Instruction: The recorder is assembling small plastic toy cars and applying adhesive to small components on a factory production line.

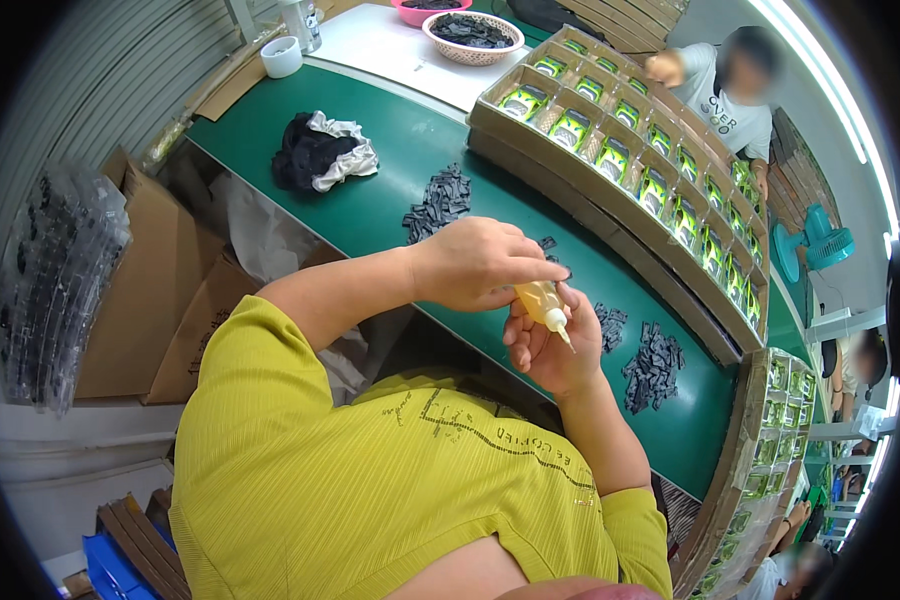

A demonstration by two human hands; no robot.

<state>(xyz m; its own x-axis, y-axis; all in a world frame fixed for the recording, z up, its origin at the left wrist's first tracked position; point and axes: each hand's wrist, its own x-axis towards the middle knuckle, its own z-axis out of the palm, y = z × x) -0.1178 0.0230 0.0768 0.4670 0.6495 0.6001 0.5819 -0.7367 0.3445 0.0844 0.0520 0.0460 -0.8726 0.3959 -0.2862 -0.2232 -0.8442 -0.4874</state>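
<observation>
In front of my chest, both hands are together over the green table (390,115). A yellowish squeeze bottle (537,297) with a white nozzle lies between the thumb and curled fingers of my right hand (577,350). Its nozzle points down across the palm. My left hand (470,262) is closed just above, its fingers against the bottle's upper end. At its fingertips, near the right thumb, is a small dark piece (567,273). Piles of small dark strips lie beyond the left hand (440,203) and right of the right hand (654,367).
A long cardboard tray (610,205) of green-and-black packages borders the table's far side. A dark and white cloth bundle (322,152) lies at left, near a tape roll (281,57). A basket of dark pieces (473,38) stands behind. A person (735,95) is across the tray.
</observation>
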